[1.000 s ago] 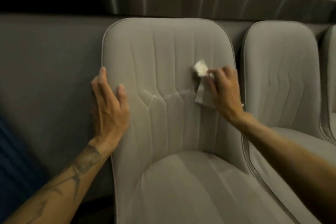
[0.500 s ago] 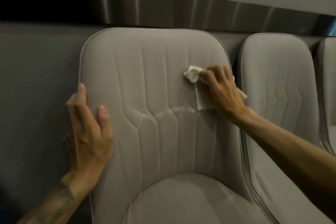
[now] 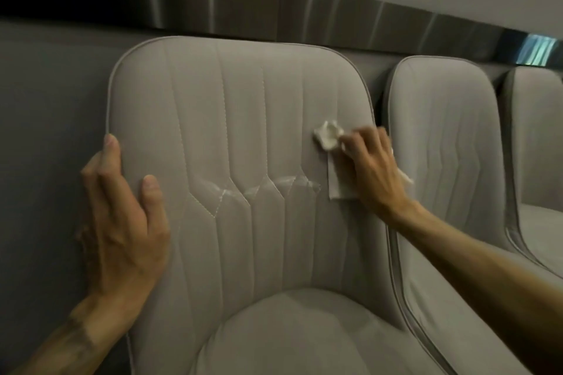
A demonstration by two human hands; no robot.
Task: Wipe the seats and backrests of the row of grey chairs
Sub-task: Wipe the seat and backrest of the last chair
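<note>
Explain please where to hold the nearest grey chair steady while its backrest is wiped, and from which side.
Probably the left edge of the backrest, from the left, as the left hand does: that edge stands free beside the wall, letting the thumb lie in front and fingers wrap behind. The right edge crowds the next chair, where the right hand holds the cloth.

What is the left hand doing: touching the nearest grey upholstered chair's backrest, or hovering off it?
Touching. The head view shows the left hand gripping the left edge of the grey upholstered backrest, thumb pressed on its front.
</note>
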